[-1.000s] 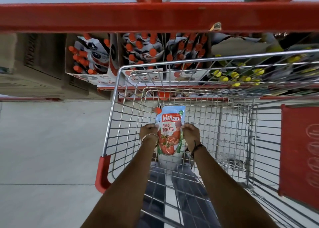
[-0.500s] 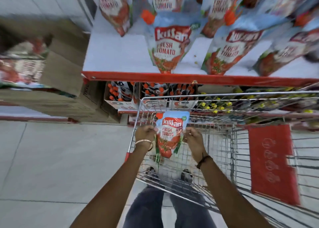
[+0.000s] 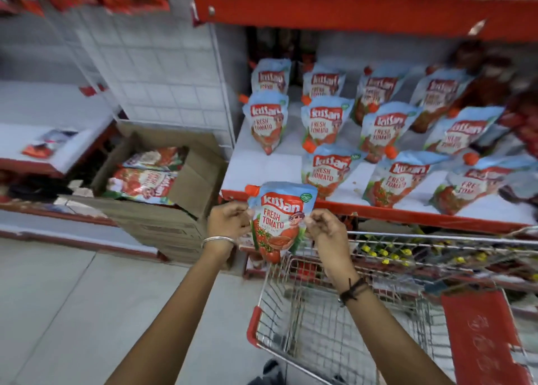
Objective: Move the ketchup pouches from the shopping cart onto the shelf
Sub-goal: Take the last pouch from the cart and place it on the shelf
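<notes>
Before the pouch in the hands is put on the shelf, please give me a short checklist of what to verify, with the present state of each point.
1. Grip on both sides: the left hand and the right hand pinch the held ketchup pouch at its edges. Ok.
2. Pouch out of the shopping cart: it hangs above the cart's front corner. Ok.
3. Free spot on the shelf: bare white surface at the front left, beside the front pouch. Ok.
4. Pouch raised above the shelf's red edge: its bottom hangs below that edge. Not ok.
5. Orange cap closed: too blurred. Cannot tell.
</notes>
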`<state>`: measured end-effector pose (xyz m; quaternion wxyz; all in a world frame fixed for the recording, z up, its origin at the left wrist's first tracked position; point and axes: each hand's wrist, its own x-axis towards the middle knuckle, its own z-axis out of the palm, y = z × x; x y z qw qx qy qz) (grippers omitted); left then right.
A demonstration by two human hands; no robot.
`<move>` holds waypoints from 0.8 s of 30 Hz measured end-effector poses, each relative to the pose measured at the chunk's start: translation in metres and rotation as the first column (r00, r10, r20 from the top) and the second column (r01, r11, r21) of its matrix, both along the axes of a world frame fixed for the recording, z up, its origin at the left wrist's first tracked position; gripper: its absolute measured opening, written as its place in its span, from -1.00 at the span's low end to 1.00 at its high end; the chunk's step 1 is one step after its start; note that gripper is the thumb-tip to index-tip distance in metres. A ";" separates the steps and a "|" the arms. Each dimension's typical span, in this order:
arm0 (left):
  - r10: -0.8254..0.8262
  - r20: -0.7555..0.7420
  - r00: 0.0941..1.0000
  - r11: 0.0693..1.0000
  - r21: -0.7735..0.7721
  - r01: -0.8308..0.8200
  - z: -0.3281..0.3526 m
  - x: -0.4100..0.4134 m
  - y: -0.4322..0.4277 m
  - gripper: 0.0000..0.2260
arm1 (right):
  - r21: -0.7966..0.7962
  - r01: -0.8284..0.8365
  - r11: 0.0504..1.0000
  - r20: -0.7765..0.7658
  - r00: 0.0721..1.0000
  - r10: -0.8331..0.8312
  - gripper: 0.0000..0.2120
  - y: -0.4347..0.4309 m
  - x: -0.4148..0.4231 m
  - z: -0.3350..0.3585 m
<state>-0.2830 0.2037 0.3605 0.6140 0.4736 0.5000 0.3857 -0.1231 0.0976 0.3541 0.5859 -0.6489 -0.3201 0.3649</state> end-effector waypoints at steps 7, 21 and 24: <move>0.114 0.073 0.991 0.980 0.155 -0.125 0.034 -0.002 0.062 -0.67 | 0.099 0.245 0.964 -0.069 0.969 -0.239 -0.78 0.085 -0.030 0.027; 0.083 0.011 0.996 0.977 0.194 -0.084 -0.009 0.023 0.124 -0.58 | 0.113 0.482 0.869 -0.118 0.875 -0.470 -0.95 0.157 -0.033 -0.015; 0.064 -0.027 0.998 0.979 0.193 -0.057 -0.009 0.024 0.124 -0.69 | 0.082 0.490 0.868 -0.107 0.870 -0.481 -0.91 0.155 -0.031 -0.022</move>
